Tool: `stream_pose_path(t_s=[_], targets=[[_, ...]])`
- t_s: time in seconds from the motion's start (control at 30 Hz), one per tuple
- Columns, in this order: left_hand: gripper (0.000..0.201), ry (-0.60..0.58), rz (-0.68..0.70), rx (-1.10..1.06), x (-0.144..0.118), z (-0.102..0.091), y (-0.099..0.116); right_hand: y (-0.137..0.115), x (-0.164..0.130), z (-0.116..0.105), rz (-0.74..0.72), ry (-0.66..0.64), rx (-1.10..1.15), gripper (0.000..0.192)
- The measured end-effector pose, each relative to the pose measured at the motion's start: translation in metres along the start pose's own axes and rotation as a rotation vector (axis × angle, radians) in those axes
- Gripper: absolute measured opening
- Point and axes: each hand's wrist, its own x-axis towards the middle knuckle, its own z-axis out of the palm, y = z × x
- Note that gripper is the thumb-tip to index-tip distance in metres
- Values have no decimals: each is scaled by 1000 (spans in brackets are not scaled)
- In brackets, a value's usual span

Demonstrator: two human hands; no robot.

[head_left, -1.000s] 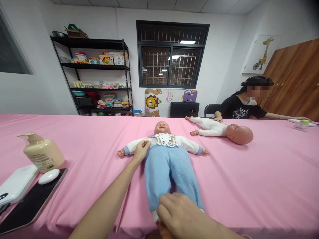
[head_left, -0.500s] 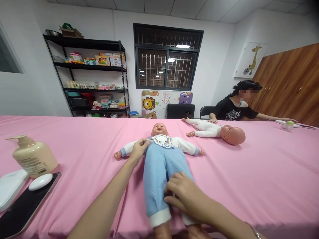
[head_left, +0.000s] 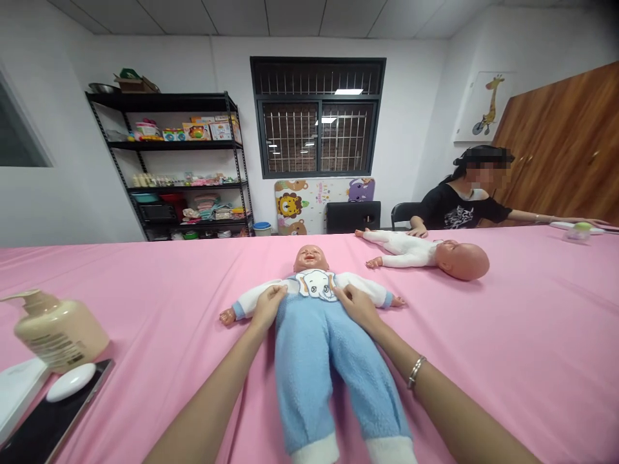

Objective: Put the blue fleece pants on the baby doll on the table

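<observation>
On its back lies a baby doll point(head_left: 310, 258), head away from me, wearing a fluffy blue-and-white romper point(head_left: 304, 354) with an elephant face on the chest. My left hand point(head_left: 271, 304) pinches the romper's edge at the doll's side, left of the elephant. On the other side, my right hand point(head_left: 355, 301) has its fingers closed on the cloth at the elephant's right edge. A metal bracelet point(head_left: 416, 372) circles my right wrist. The doll's arms stretch out to both sides.
A pump bottle point(head_left: 62, 332), a black phone point(head_left: 58, 419) and a white oval object point(head_left: 71, 382) are on the pink cloth point(head_left: 169, 290) at left. A second doll in white point(head_left: 406, 250) lies far right, with a person point(head_left: 464, 200) touching it. Shelves point(head_left: 164, 145) stand behind.
My right hand has moved up from the doll's leg to the chest and gripped the romper there. The left hand stays at the romper's side. The view has shifted slightly.
</observation>
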Motion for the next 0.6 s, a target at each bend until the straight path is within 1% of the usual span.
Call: stream_pose_path(t_s=[0.1,0.13,0.2,0.27,0.4,0.47,0.53,0.6], targets=[[30,85,-45,-68,-1,1,3,13,-1,-13,14,-224,196,48],[29,89,-46,-52,-1,2,4,15,0,-18,36,-248,268,48],[29,80,-35,15,-1,2,6,19,4,-25,84,-191,379,47],[28,62,-26,109,0,1,7,23,7,-27,92,-114,412,47],[17,38,33,415,-3,-1,6,34,8,-15,33,-131,310,43],[12,33,66,538,-6,-3,6,39,8,-8,25,-98,273,40],[11,28,78,623,-8,-5,8,41,8,-1,71,-3,286,37],[12,42,116,680,-9,-6,12,41,8,5,161,107,374,36]])
